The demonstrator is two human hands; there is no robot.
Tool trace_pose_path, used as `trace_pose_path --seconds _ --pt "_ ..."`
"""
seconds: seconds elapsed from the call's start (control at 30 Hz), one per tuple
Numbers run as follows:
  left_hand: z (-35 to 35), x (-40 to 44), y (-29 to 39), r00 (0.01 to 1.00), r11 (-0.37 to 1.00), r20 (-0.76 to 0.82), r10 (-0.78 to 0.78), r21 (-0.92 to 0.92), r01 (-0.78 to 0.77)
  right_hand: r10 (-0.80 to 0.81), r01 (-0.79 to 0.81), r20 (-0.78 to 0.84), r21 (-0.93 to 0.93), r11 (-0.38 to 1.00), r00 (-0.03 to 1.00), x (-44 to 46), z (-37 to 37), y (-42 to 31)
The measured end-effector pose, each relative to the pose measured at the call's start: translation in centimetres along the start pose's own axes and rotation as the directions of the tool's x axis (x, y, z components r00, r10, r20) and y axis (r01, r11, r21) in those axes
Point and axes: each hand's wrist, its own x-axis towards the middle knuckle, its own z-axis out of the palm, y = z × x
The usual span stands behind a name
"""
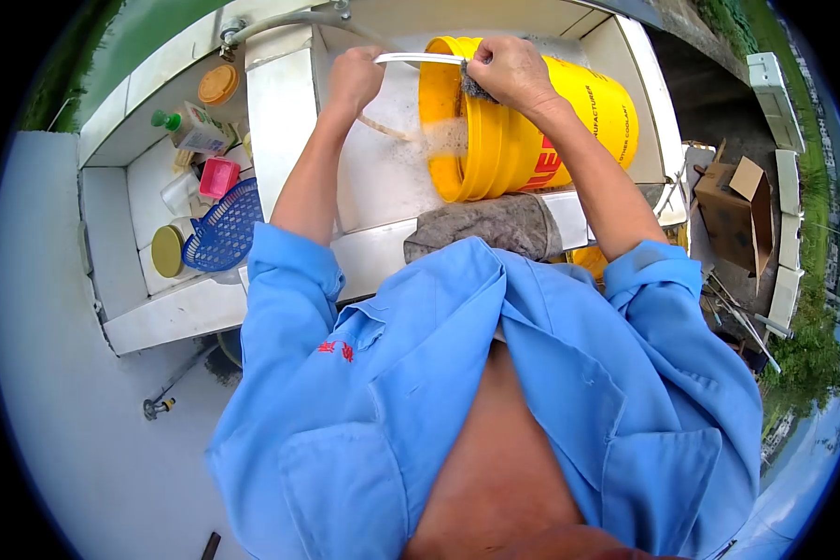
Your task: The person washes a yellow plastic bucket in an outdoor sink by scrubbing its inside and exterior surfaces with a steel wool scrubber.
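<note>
A yellow bucket (579, 121) lies on its side in the white tiled sink (373, 182), its open mouth facing left and suds around its rim. My left hand (355, 79) is closed around one end of the bucket's white handle (420, 58), which is pulled out to the left of the rim. My right hand (511, 75) is closed on a dark grey scouring pad (477, 86), pressed where the handle's right end meets it, above the bucket's rim. Foamy water covers the sink bottom near the bucket's mouth.
A grey-brown cloth (485, 227) hangs over the sink's front edge. The left basin holds a blue basket (226, 224), a pink container (219, 176), a bottle with a green cap (196, 129) and round lids. A hose (289, 19) runs from the tap. A cardboard box (733, 210) stands right.
</note>
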Motion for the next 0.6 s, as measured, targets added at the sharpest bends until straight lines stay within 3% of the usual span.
trace_pose_path --seconds 0.07,0.2,0.23,0.27,0.3,0.33,0.4,0.47,0.53,0.6 --pt "0.2 -0.1 -0.7 0.999 0.996 -0.044 0.024 -0.085 -0.027 0.161 -0.162 0.144 -0.009 0.987 0.976 -0.7 -2.0 3.6" --pt "0.5 -0.4 -0.9 0.997 0.999 -0.057 0.048 -0.013 -0.049 0.157 -0.198 0.204 0.198 0.96 0.966 -1.8 -3.9 6.5" --pt "-0.3 -0.6 0.3 1.0 0.999 -0.003 0.006 -0.034 -0.006 0.083 -0.137 0.191 0.286 0.949 0.978 -1.8 -4.0 4.5" --pt "-0.7 -0.7 1.0 0.998 0.998 0.048 -0.033 -0.051 0.035 0.009 -0.07 0.164 0.372 0.926 0.986 -1.7 -3.5 2.5" --pt "-0.7 -0.5 1.2 0.999 0.999 0.034 0.012 -0.044 -0.01 -0.117 0.096 0.034 0.37 0.924 0.993 -1.2 -2.1 0.8" --pt "-0.5 -0.4 1.1 0.999 0.999 0.038 0.018 -0.038 -0.017 -0.245 0.262 -0.094 0.344 0.902 0.965 -0.6 -0.6 -1.1" --pt "-0.2 -0.1 0.8 0.987 0.978 -0.061 0.146 -0.14 -0.153 -0.342 0.394 -0.25 0.205 0.896 0.906 0.4 1.9 -4.7" --pt "-1.0 -0.7 1.4 0.989 0.969 -0.036 0.141 -0.198 -0.146 -0.346 0.402 -0.3 0.151 0.903 0.889 0.5 2.6 -5.4" --pt "-1.6 -1.0 2.2 0.991 0.993 -0.066 0.112 -0.021 -0.114 -0.353 0.404 -0.341 0.091 0.91 0.871 0.3 2.5 -5.0" --pt "-1.8 -1.7 2.4 0.997 0.998 -0.044 0.064 -0.01 -0.064 -0.187 0.227 -0.249 0.14 0.964 0.95 -1.1 0.9 -2.3"
